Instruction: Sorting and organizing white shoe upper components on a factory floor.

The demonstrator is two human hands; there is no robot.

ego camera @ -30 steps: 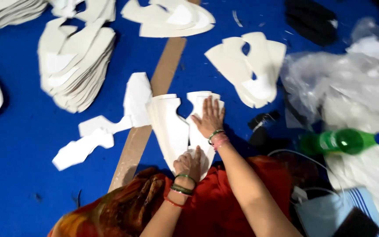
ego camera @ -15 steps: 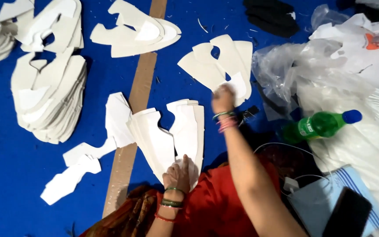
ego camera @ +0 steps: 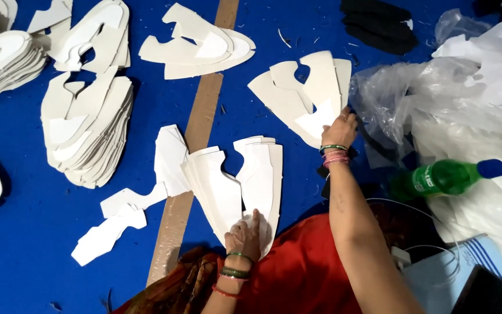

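Right now the fanned stack of white cut pieces (ego camera: 236,180) lies just in front of you on the blue surface (ego camera: 24,244), your left hand (ego camera: 245,232) resting flat on its near end with fingers loose, grasping nothing. Your right hand (ego camera: 339,129) reaches to the farther white pile (ego camera: 303,96) beside the clear plastic bags (ego camera: 437,104), fingers pinching its near edge. Several sorted stacks (ego camera: 88,128) already sit on your left, while loose pieces (ego camera: 117,221) beside the brown tape strip (ego camera: 196,128) remain ungathered.
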